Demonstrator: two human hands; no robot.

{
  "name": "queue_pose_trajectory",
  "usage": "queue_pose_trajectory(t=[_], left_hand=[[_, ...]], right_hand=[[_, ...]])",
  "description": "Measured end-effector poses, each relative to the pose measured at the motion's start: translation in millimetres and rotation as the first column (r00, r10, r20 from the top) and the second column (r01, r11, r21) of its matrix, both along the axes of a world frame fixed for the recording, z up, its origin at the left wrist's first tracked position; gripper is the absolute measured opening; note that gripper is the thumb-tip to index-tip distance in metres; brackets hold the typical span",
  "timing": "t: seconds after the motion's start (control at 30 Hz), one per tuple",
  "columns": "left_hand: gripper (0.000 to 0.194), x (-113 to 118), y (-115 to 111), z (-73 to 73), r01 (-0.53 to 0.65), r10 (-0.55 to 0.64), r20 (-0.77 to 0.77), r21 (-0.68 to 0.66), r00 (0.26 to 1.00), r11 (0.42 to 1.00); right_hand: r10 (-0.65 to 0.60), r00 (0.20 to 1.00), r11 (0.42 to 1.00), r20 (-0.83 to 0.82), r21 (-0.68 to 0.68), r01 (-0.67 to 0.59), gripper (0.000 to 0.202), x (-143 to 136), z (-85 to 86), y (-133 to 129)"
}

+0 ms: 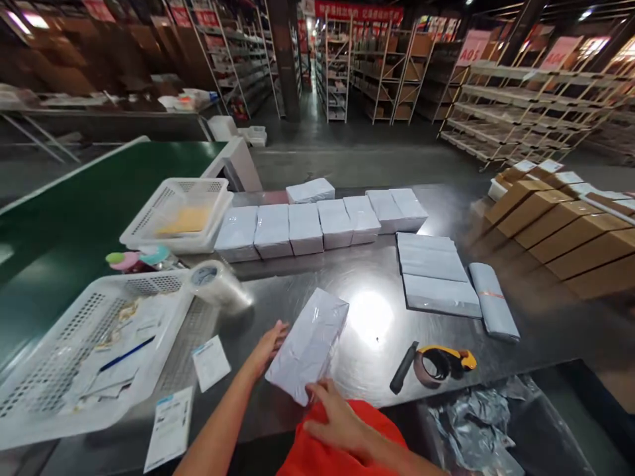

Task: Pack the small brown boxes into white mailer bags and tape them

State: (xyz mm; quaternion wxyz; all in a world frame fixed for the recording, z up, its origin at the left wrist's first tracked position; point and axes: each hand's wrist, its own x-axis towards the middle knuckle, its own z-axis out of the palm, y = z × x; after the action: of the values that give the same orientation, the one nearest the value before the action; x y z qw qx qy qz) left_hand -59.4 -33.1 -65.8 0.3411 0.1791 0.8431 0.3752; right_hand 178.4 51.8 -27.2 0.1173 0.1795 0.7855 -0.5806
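A white, film-wrapped package (311,340) lies at a slant on the metal table (367,377). At its left edge is my left hand (269,349), its fingers slightly apart and touching or nearly touching the side. My right hand (333,415) is at the package's near end, thumb and fingers spread, with the fingertips by the corner. Neither hand is wrapped around anything. Behind the package stands a row of white wrapped blocks (305,228).
White baskets (173,311) and a clear tape roll (218,284) are on the left. Grey mailer bags (436,271), a yellow tape dispenser (461,358) and a black-handled tool (404,367) lie right. Brown boxes (565,225) stand far right, beyond a rolled grey bundle (493,301).
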Motion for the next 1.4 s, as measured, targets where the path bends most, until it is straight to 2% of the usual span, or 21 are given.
queue_pose_trajectory(t=[0.1, 0.17, 0.2, 0.27, 0.3, 0.37, 0.43, 0.47, 0.53, 0.63, 0.73, 0.83, 0.9, 0.93, 1.0, 1.03, 1.07, 1.13, 1.2, 1.3, 1.4], left_hand=[[0.061, 9, -6, 10.1, 0.086, -0.085, -0.038, 0.048, 0.996, 0.995], [0.083, 31, 2, 12.0, 0.134, -0.142, -0.211, -0.049, 0.967, 0.99], [0.095, 44, 7, 11.3, 0.146, -0.185, -0.33, -0.142, 0.925, 0.979], [0.107, 65, 14, 7.9, 0.124, -0.294, -0.541, -0.329, 0.788, 0.936], [0.108, 71, 16, 5.7, 0.107, -0.338, -0.603, -0.385, 0.723, 0.917], [0.102, 76, 15, 1.4, 0.097, -0.367, -0.659, -0.409, 0.657, 0.908], [0.095, 74, 12, -1.4, 0.119, -0.372, -0.69, -0.387, 0.621, 0.914], [0.093, 73, 11, -2.0, 0.138, -0.377, -0.701, -0.374, 0.605, 0.917], [0.093, 74, 9, -1.9, 0.184, -0.393, -0.712, -0.355, 0.582, 0.917], [0.098, 78, 8, -0.9, 0.227, -0.421, -0.692, -0.358, 0.586, 0.905], [0.106, 80, 6, -1.2, 0.254, -0.438, -0.656, -0.362, 0.615, 0.897], [0.114, 78, -1, -1.9, 0.218, -0.433, -0.651, -0.388, 0.624, 0.896], [0.118, 77, -4, -1.1, 0.179, -0.441, -0.642, -0.432, 0.627, 0.884], [0.12, 77, -5, -0.1, 0.168, -0.448, -0.631, -0.453, 0.634, 0.876], [0.121, 78, -4, 2.6, 0.165, -0.454, -0.603, -0.472, 0.656, 0.866], [0.121, 78, -3, 4.1, 0.161, -0.448, -0.594, -0.471, 0.668, 0.867], [0.12, 79, -2, 5.6, 0.156, -0.437, -0.59, -0.466, 0.679, 0.871], [0.119, 80, -1, 7.9, 0.153, -0.414, -0.59, -0.441, 0.693, 0.885], [0.116, 81, -1, 9.4, 0.154, -0.391, -0.597, -0.409, 0.701, 0.9], [0.107, 81, -2, 10.7, 0.159, -0.37, -0.605, -0.373, 0.706, 0.914], [0.097, 79, -4, 11.5, 0.175, -0.372, -0.61, -0.358, 0.699, 0.917]], right_hand=[[0.101, 0.988, 0.994, -0.115, -0.039, -0.106, 0.063, -18, -11.2, -3], [0.177, 0.971, 0.982, -0.162, -0.04, -0.185, 0.047, -20, -17.0, 6], [0.167, 0.978, 0.986, -0.126, 0.005, -0.167, 0.04, -17, -19.3, 14], [-0.01, 0.998, 0.977, 0.056, 0.213, -0.002, 0.037, -4, -24.1, 36], [-0.168, 0.972, 0.926, 0.162, 0.364, 0.1, 0.041, 7, -27.3, 49], [-0.491, 0.818, 0.748, 0.3, 0.626, 0.219, 0.052, 30, -37.0, 76], [-0.686, 0.637, 0.621, 0.352, 0.739, 0.26, 0.066, 52, -50.7, 99], [-0.732, 0.578, 0.594, 0.361, 0.753, 0.283, 0.072, 60, -58.1, 108], [-0.767, 0.539, 0.575, 0.348, 0.746, 0.337, 0.076, 66, -71.5, 120], [-0.77, 0.563, 0.567, 0.301, 0.727, 0.387, 0.068, 60, -82.7, 127], [-0.749, 0.605, 0.601, 0.27, 0.66, 0.45, 0.065, 49, -81.5, 131], [-0.722, 0.663, 0.639, 0.195, 0.555, 0.533, 0.058, 44, -65.3, 133], [-0.698, 0.706, 0.679, 0.117, 0.42, 0.602, 0.056, 40, -44.0, 129], [-0.66, 0.746, 0.721, 0.089, 0.352, 0.597, 0.056, 36, -30.5, 125], [-0.487, 0.871, 0.837, 0.059, 0.315, 0.446, 0.056, 23, -0.6, 112], [-0.345, 0.935, 0.882, 0.075, 0.367, 0.296, 0.057, 13, 14.4, 104], [-0.196, 0.974, 0.888, 0.113, 0.443, 0.127, 0.058, 2, 28.6, 96], [0.027, 0.971, 0.797, 0.238, 0.582, -0.164, 0.063, -23, 52.7, 78], [0.115, 0.925, 0.679, 0.362, 0.651, -0.339, 0.068, -47, 69.6, 62], [0.129, 0.886, 0.563, 0.445, 0.703, -0.434, 0.069, -76, 83.2, 44], [0.115, 0.876, 0.509, 0.469, 0.729, -0.457, 0.067, -94, 88.9, 31]])
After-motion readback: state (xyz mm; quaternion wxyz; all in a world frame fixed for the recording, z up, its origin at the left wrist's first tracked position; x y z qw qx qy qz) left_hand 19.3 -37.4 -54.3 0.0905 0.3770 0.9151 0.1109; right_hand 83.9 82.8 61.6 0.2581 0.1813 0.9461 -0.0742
